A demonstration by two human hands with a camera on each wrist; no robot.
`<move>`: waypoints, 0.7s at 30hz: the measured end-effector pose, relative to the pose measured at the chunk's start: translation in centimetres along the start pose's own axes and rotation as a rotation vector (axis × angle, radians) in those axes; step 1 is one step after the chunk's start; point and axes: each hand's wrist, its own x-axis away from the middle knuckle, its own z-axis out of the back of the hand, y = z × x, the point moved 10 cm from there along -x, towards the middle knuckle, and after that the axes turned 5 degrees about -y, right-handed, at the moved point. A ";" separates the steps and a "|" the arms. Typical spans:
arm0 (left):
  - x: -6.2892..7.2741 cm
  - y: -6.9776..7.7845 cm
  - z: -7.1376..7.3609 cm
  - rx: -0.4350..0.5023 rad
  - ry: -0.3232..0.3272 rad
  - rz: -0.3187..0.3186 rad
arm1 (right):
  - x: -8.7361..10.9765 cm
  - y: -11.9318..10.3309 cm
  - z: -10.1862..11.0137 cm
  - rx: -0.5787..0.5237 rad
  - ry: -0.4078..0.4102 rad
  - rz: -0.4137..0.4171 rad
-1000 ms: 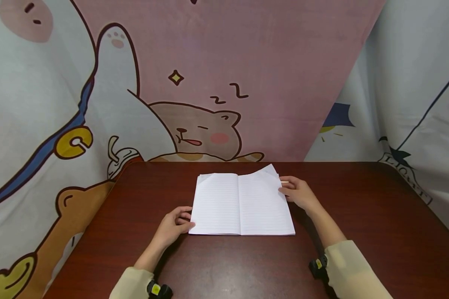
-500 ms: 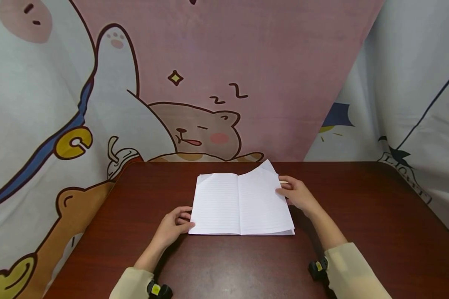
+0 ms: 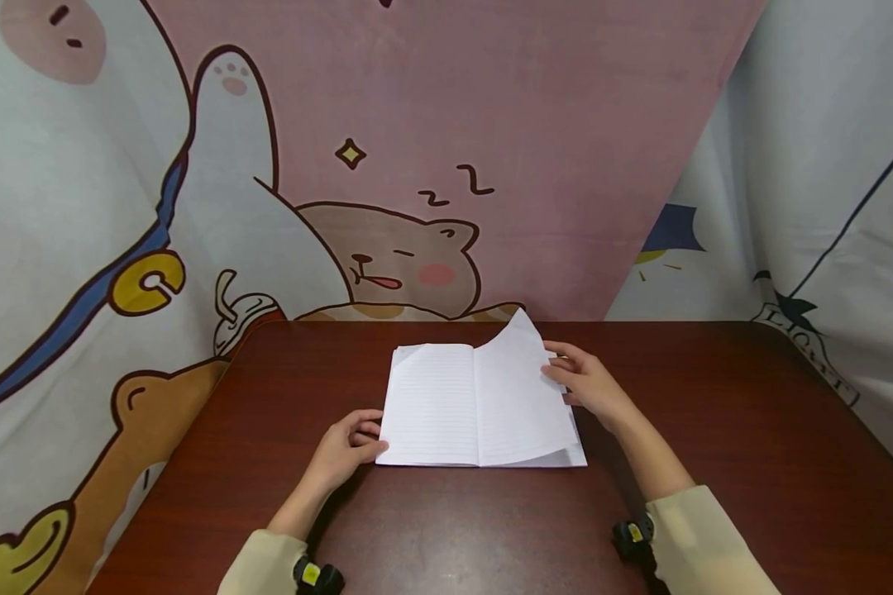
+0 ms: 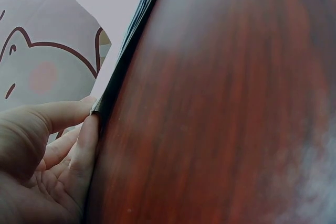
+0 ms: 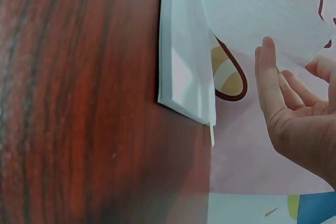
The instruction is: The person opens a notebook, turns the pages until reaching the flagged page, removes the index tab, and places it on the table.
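Observation:
An open notebook [image 3: 430, 405] with ruled white pages lies on the table. On its left side, my left hand [image 3: 341, 453] pinches the lower outer edge between thumb and fingers; the left wrist view shows this grip on the thin edge [image 4: 95, 109]. My right hand [image 3: 597, 387] holds the outer edge of a right-hand page [image 3: 521, 405], thumb on top and fingers beneath. That page is raised and curved, its far corner pointing up, while the sheets [image 5: 189, 72] below stay flat. In the right wrist view the fingers [image 5: 269, 72] are fairly straight under the raised page.
The dark red-brown wooden table [image 3: 461, 537] has its far edge just behind the notebook. Cloth with cartoon cats [image 3: 409, 256] hangs behind it and along the sides. Both forearms have cream sleeves [image 3: 703, 537] and black wrist devices [image 3: 318, 576].
The right hand has moved slightly left, lifting the right page further so that its lower corner has come away from the sheets beneath. The left hand has stayed in place.

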 end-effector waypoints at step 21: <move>0.4 0.8 -0.1 -0.002 -0.008 -0.018 | 0.1 -1.8 -2.7 -0.101 -0.128 0.051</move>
